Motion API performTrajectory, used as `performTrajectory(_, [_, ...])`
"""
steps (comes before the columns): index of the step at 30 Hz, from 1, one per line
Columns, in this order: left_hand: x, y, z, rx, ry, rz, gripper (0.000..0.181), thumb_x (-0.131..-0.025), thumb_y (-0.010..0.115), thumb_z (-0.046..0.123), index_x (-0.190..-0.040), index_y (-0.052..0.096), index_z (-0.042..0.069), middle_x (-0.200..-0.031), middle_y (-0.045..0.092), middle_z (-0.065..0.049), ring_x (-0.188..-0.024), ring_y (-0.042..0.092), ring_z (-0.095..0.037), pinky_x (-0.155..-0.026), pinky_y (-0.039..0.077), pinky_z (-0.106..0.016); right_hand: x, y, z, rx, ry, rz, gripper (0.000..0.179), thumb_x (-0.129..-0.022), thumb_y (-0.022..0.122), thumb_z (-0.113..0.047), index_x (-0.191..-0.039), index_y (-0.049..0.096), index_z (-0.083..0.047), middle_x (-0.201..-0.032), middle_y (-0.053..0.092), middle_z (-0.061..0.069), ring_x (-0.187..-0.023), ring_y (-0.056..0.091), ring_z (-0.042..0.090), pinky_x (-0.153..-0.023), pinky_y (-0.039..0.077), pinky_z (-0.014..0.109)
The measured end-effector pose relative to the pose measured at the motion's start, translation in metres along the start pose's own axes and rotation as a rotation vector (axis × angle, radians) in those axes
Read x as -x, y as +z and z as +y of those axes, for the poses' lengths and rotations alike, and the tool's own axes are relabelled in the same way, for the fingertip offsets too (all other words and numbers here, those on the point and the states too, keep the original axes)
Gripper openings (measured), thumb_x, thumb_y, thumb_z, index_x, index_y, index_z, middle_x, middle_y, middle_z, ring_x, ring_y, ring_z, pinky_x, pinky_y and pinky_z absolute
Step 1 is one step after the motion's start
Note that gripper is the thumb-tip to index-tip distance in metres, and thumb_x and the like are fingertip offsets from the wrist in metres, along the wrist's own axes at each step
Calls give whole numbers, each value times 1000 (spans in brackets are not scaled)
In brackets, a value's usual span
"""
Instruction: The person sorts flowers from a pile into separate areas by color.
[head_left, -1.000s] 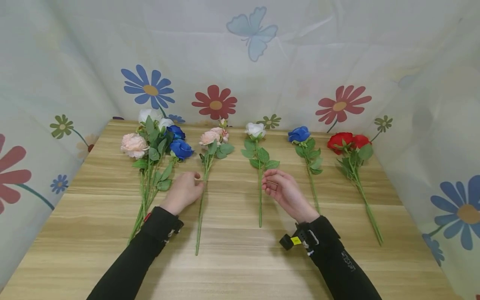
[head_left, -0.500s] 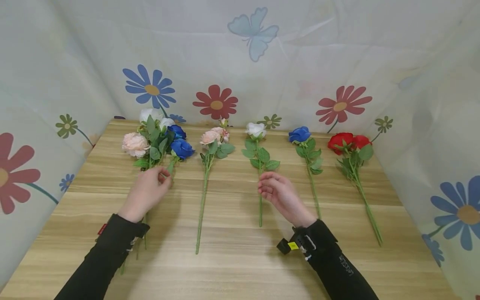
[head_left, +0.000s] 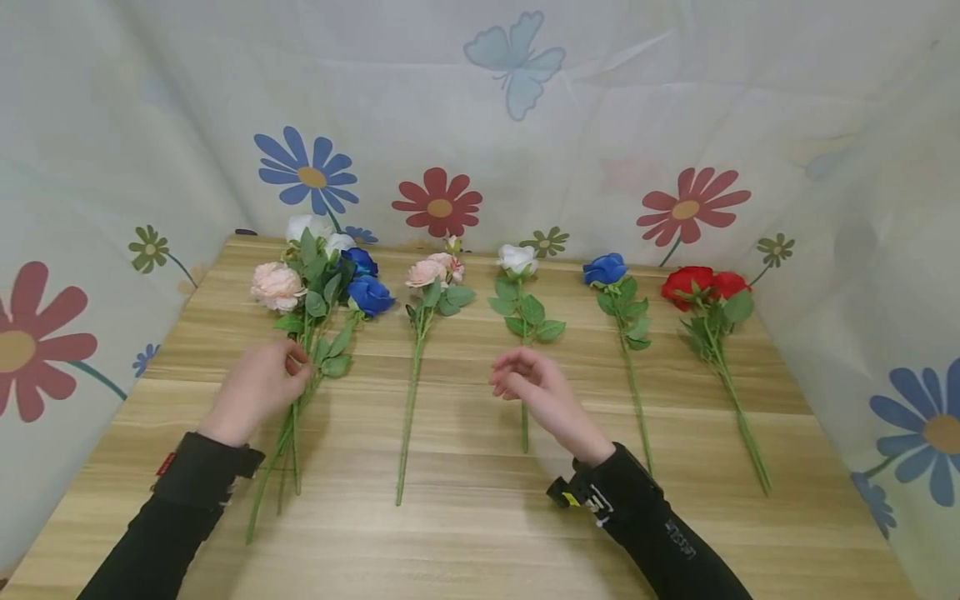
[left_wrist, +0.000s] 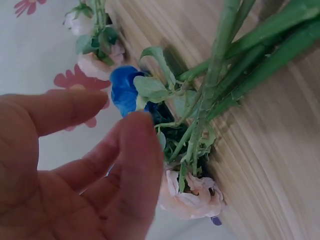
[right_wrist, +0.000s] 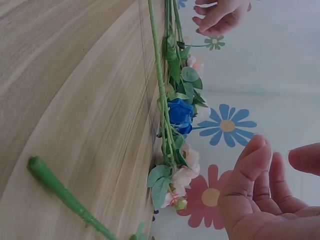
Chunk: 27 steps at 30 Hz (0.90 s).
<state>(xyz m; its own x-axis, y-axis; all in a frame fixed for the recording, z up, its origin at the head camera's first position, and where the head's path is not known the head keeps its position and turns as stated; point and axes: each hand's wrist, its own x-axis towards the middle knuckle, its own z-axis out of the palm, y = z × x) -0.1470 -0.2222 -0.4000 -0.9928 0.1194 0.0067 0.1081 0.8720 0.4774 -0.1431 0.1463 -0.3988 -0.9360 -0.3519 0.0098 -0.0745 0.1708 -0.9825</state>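
Note:
My left hand (head_left: 258,387) hovers over the stems of a mixed bunch of artificial flowers at the left, with pink (head_left: 277,286), blue (head_left: 371,295) and white blooms. In the left wrist view its thumb and fingers (left_wrist: 140,165) are bent but apart, with nothing between them, and the green stems (left_wrist: 205,110) lie beyond. My right hand (head_left: 540,396) hangs loosely curled over the stem of a single white rose (head_left: 517,259), hiding part of it. The right wrist view shows a gap between thumb and fingers (right_wrist: 245,180) and a green stem end (right_wrist: 65,190) below.
Between the bunch and the white rose lies a pink flower spray (head_left: 427,273). To the right are a blue rose (head_left: 604,268) and red roses (head_left: 688,285), all on a wooden table (head_left: 465,533). A flower-printed curtain (head_left: 585,150) encloses the back and sides.
My left hand has moved left, from beside the pink spray's stem to over the mixed bunch's stems. My right hand has shifted slightly left across the white rose's stem.

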Motion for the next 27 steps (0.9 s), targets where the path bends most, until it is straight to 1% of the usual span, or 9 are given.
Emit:
performTrajectory(2, [-1, 3, 1, -27, 7, -39, 24, -90, 60, 18, -101, 63, -3, -81, 63, -14, -65, 57, -23, -56, 46, -39, 0, 2, -1, 18, -13, 0, 22, -94, 49, -3, -112, 53, 9, -101, 59, 29, -85, 61, 24, -76, 52, 29])
performTrajectory(4, [-1, 6, 2, -54, 8, -68, 24, -89, 62, 19, -100, 64, -2, -80, 63, -12, -66, 57, -23, -57, 46, -40, 0, 3, -1, 32, -23, 2, 21, -93, 49, -2, -111, 53, 10, -100, 61, 28, -84, 61, 24, -75, 52, 28])
performTrajectory(9, [-3, 11, 5, -91, -15, -121, 26, -88, 65, 24, -96, 65, 0, -76, 62, -9, -62, 55, -22, -55, 45, -38, 2, 3, -1, 57, -23, -10, 21, -93, 50, -3, -111, 54, 8, -99, 62, 24, -84, 61, 27, -76, 52, 32])
performTrajectory(12, [-5, 15, 3, -120, -24, -138, 26, -87, 66, 25, -95, 65, 0, -79, 63, -13, -63, 56, -25, -55, 45, -39, 3, 3, -2, 63, -18, -17, 21, -94, 49, -4, -111, 54, 7, -100, 61, 26, -86, 61, 28, -78, 51, 36])
performTrajectory(15, [-8, 18, -1, -148, -30, -136, 24, -86, 67, 22, -95, 65, 0, -88, 64, -19, -73, 60, -32, -60, 48, -44, 4, 2, -2, 62, -14, -21, 22, -94, 49, -4, -112, 53, 7, -101, 61, 25, -87, 61, 29, -79, 51, 38])
performTrajectory(18, [-12, 20, -5, -145, -36, -128, 22, -85, 67, 18, -95, 66, -1, -91, 64, -22, -76, 60, -35, -62, 49, -47, 4, 2, -2, 67, -14, -20, 22, -94, 49, -4, -112, 53, 8, -100, 62, 22, -87, 61, 29, -79, 51, 38])
performTrajectory(21, [-14, 22, -10, -126, -40, -104, 14, -83, 66, 12, -89, 65, -1, -84, 63, -19, -68, 58, -30, -57, 47, -43, 5, 1, -2, 70, -12, -17, 21, -94, 49, -4, -112, 54, 6, -99, 62, 21, -87, 61, 29, -79, 51, 38])
performTrajectory(23, [-16, 22, -14, -116, -40, -82, 9, -83, 64, 10, -82, 63, 1, -75, 59, -14, -61, 52, -25, -54, 43, -38, 5, 1, -1, 73, -11, -15, 21, -94, 50, -4, -111, 54, 6, -100, 63, 21, -87, 61, 29, -79, 51, 39])
performTrajectory(27, [-17, 23, -21, -93, -37, -42, 16, -83, 62, 10, -71, 54, 5, -65, 47, -7, -55, 42, -21, -51, 32, -32, 5, 0, 0, 74, -7, -12, 19, -94, 50, -5, -110, 55, 4, -101, 62, 22, -88, 61, 29, -80, 51, 39])
